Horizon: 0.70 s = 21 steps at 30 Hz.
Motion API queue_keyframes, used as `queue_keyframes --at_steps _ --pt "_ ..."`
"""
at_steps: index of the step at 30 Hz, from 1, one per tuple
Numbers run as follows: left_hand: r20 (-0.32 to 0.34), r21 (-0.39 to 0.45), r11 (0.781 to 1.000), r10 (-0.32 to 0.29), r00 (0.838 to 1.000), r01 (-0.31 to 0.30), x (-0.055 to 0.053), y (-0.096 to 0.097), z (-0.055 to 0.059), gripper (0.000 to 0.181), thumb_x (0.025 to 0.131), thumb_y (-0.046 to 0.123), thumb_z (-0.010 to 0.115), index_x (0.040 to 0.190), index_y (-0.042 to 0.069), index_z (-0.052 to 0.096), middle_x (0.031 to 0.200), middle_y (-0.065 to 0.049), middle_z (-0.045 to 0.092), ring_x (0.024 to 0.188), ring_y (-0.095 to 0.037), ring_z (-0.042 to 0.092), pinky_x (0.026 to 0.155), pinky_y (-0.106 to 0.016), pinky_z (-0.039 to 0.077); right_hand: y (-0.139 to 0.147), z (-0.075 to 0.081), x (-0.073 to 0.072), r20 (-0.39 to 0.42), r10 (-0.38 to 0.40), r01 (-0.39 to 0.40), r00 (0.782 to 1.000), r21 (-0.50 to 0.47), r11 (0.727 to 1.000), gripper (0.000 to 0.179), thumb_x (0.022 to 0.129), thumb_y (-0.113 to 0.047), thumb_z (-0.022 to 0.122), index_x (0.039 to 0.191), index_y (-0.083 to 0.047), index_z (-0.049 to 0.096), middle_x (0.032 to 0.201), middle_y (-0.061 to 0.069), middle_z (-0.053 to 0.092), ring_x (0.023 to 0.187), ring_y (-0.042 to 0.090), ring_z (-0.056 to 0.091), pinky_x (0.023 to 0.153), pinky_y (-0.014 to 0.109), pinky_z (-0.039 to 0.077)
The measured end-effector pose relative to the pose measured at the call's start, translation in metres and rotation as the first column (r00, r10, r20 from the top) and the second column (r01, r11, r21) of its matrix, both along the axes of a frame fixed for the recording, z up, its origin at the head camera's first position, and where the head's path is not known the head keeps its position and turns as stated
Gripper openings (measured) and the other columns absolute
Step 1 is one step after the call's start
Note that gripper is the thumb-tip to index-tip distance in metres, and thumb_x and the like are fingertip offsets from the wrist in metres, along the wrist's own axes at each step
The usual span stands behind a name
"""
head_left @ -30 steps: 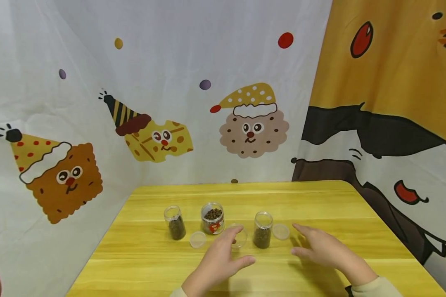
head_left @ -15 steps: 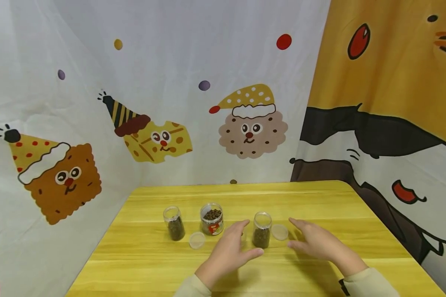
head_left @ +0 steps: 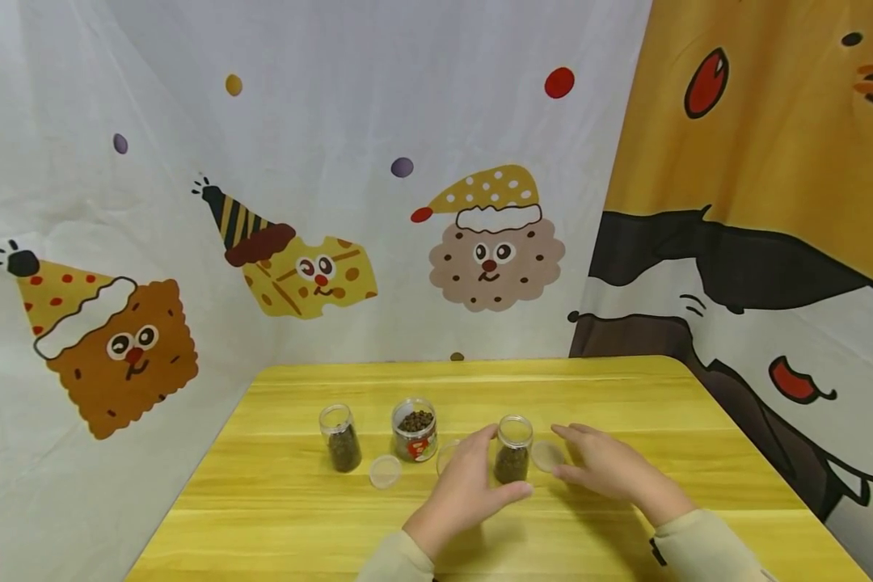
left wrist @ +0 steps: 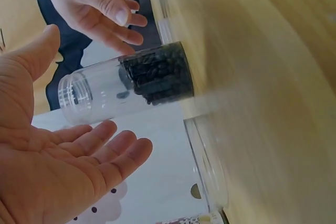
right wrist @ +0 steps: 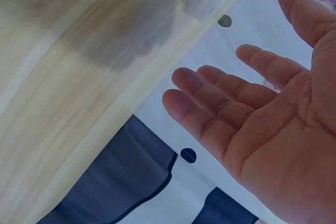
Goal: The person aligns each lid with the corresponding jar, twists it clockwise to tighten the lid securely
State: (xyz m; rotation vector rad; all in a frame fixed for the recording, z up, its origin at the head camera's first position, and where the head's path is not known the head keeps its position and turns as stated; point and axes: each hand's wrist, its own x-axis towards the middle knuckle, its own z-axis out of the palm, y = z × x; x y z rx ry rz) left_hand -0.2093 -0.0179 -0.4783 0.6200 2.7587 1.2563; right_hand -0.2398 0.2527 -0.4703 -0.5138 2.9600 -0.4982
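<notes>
An open clear jar (head_left: 512, 453), about half full of dark grains, stands upright on the table between the two hands. My left hand (head_left: 466, 485) is close at its left side, fingers spread and thumb apart; in the left wrist view the left fingers (left wrist: 123, 156) lie beside the jar (left wrist: 152, 74), and contact cannot be told. On the other side my right hand (head_left: 607, 465) reaches in with fingers extended, holding nothing. A small translucent lid (head_left: 548, 457) lies between the jar and the right hand. Partly hidden behind the left hand is a larger clear lid (head_left: 445, 455).
Farther left stand a wide open jar (head_left: 415, 432) of brown pellets with a red label and a slim open jar (head_left: 342, 440) of dark grains. Another small lid (head_left: 385, 471) lies in front of them. A printed curtain (head_left: 407, 121) hangs behind the wooden table (head_left: 298, 525).
Both hands have moved inward toward the jar, the left one to the right and the right one to the left. The jars and lids have stayed in place.
</notes>
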Motion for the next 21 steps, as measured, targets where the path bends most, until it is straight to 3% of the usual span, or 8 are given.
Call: queue_keyframes --at_steps 3,10,15,21 --pt "0.0 0.021 1.0 0.011 1.0 -0.011 -0.003 0.003 -0.002 0.1 0.089 0.06 0.081 0.163 0.008 0.04 0.161 -0.015 0.053 0.147 -0.039 0.052 0.117 -0.061 0.048 -0.004 -0.002 -0.002 0.001 0.005 -0.005 1.0 0.014 1.0 0.075 0.095 -0.047 0.08 0.155 -0.009 0.056 0.154 0.032 0.054 0.135 0.052 0.059 0.107 0.07 0.051" --pt "0.074 0.093 0.993 0.062 0.995 -0.069 -0.013 0.014 -0.007 0.088 0.091 0.052 0.083 0.158 0.009 0.046 0.153 -0.016 0.06 0.139 -0.041 0.059 0.109 -0.063 0.054 -0.012 -0.006 -0.006 -0.02 0.044 -0.043 0.999 0.036 0.998 0.065 0.094 -0.037 0.082 0.149 -0.008 0.062 0.147 0.03 0.062 0.131 0.05 0.064 0.106 0.068 0.053" --pt "0.102 0.127 0.985 0.105 0.989 -0.118 -0.02 0.023 -0.011 0.082 0.09 0.046 0.086 0.151 0.003 0.053 0.146 -0.021 0.064 0.134 -0.044 0.062 0.107 -0.065 0.055 -0.018 -0.01 -0.009 -0.017 0.064 -0.063 0.998 0.038 0.997 0.064 0.092 -0.034 0.085 0.147 -0.009 0.064 0.143 0.027 0.065 0.125 0.048 0.067 0.103 0.067 0.055" --pt "0.104 0.126 0.981 0.136 0.985 -0.149 -0.025 0.031 -0.016 0.075 0.086 0.037 0.091 0.139 -0.003 0.058 0.137 -0.023 0.069 0.127 -0.042 0.067 0.106 -0.059 0.057 -0.023 -0.013 -0.009 -0.005 0.082 -0.082 0.997 0.034 0.996 0.065 0.09 -0.03 0.086 0.149 -0.012 0.064 0.14 0.025 0.068 0.121 0.046 0.07 0.099 0.067 0.057"
